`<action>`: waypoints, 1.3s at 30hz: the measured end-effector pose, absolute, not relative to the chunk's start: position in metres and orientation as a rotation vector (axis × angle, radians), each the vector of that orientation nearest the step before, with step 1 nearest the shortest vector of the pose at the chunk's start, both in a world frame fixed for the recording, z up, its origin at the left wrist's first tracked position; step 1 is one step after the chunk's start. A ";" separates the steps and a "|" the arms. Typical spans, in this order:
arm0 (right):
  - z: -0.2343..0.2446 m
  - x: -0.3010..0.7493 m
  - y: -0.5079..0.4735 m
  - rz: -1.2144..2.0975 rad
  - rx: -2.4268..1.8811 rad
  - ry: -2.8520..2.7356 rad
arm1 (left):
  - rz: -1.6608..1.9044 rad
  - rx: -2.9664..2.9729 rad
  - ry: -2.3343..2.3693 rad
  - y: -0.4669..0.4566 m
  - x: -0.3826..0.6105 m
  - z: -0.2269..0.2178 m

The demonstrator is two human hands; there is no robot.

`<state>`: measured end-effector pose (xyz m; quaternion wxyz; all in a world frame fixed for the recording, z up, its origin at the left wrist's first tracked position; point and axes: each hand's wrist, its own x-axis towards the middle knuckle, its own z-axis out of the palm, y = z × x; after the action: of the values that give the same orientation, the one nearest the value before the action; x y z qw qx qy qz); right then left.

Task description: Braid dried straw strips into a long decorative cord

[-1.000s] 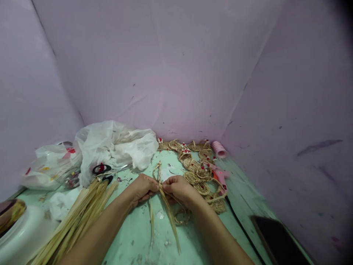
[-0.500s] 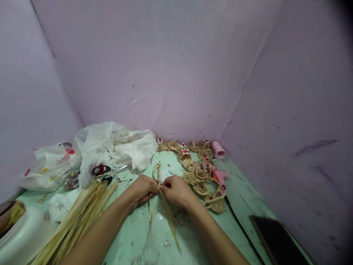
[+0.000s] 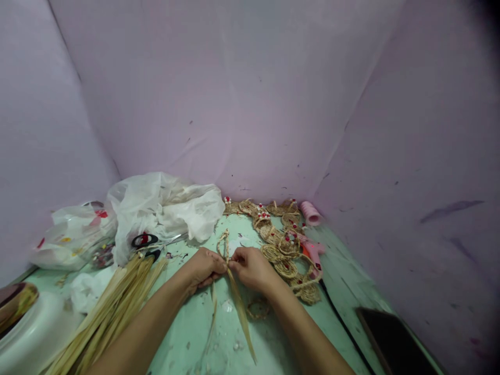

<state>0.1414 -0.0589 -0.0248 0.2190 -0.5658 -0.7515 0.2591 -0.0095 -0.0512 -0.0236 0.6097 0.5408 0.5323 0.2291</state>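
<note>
My left hand (image 3: pixel 203 269) and my right hand (image 3: pixel 252 266) meet at the middle of the green table (image 3: pixel 195 333), both pinched on a braid of dry straw (image 3: pixel 224 245). The braided part runs away from me toward the wall. Loose straw strands (image 3: pixel 239 312) trail from my fingers toward me. A small straw ring (image 3: pixel 258 309) lies by my right wrist.
A bundle of straw stalks (image 3: pixel 109 307) lies at left, with black scissors (image 3: pixel 144 241) and white plastic bags (image 3: pixel 164 208) behind. Coiled straw ornaments with red beads (image 3: pixel 283 245), a pink glue gun (image 3: pixel 310 250) and a pink spool (image 3: pixel 310 212) sit at right. A dark slab (image 3: pixel 394 341) and white bowl (image 3: pixel 35 333) flank me.
My right hand has shifted slightly left and closer to the left hand on the braid; the loose strands have swung a little. Otherwise the same.
</note>
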 end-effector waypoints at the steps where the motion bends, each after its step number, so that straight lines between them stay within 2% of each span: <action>1: -0.023 0.142 -0.059 0.725 -1.547 -2.110 | 0.527 1.253 1.230 -0.051 -0.010 -0.024; 7: -0.018 0.145 -0.062 0.693 -1.444 -2.284 | 0.519 1.254 1.230 -0.051 -0.010 -0.023; 21: -0.011 0.133 -0.067 0.426 -1.750 -2.226 | 0.604 1.228 1.333 -0.055 0.001 -0.021; 26: -0.004 0.133 -0.069 0.590 -1.752 -2.315 | 0.601 1.281 1.346 -0.054 0.003 -0.026; 33: 0.002 0.134 -0.073 0.689 -1.700 -2.362 | 0.410 1.357 1.215 -0.052 -0.004 -0.022; 39: -0.002 0.138 -0.070 0.925 -1.594 -2.269 | 0.464 1.423 1.227 -0.054 -0.004 -0.020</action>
<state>0.1380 -0.0700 -0.0021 0.1092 -0.5422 -0.7715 0.3145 -0.0039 -0.0539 -0.0197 0.5674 0.6054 0.5221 0.1975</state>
